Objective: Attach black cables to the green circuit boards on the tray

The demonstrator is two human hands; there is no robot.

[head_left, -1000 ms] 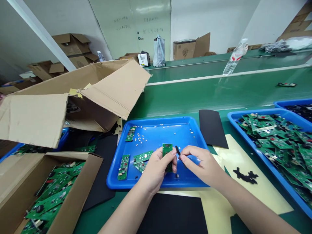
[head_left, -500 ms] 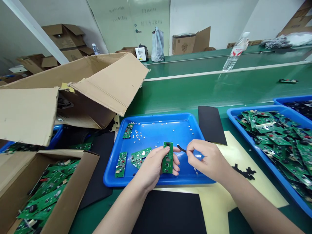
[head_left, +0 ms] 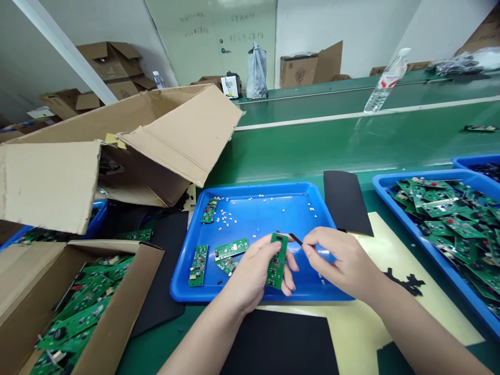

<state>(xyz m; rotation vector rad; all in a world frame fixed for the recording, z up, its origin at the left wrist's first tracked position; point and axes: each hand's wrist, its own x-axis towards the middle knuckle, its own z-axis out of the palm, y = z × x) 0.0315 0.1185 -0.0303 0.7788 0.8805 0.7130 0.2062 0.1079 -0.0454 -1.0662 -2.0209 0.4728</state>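
Nearest you lies a black sheet (head_left: pixel 289 346), then the blue tray (head_left: pixel 269 213). Above the tray, your left hand (head_left: pixel 255 265) grips a green circuit board (head_left: pixel 277 265), tilted further than a moment ago; your right hand (head_left: pixel 339 260) pinches a black strip (head_left: pixel 296 239), tip now just beside the board's upper end, nearly meeting, I judge. White pieces (head_left: pixel 235 221) lie farther back.

Green circuit board (head_left: pixel 277 264), black strip (head_left: pixel 296 239), bright blue tray (head_left: pixel 269 214), pale yellow sheet (head_left: pixel 433 310), tan cardboard box (head_left: pixel 187 130)
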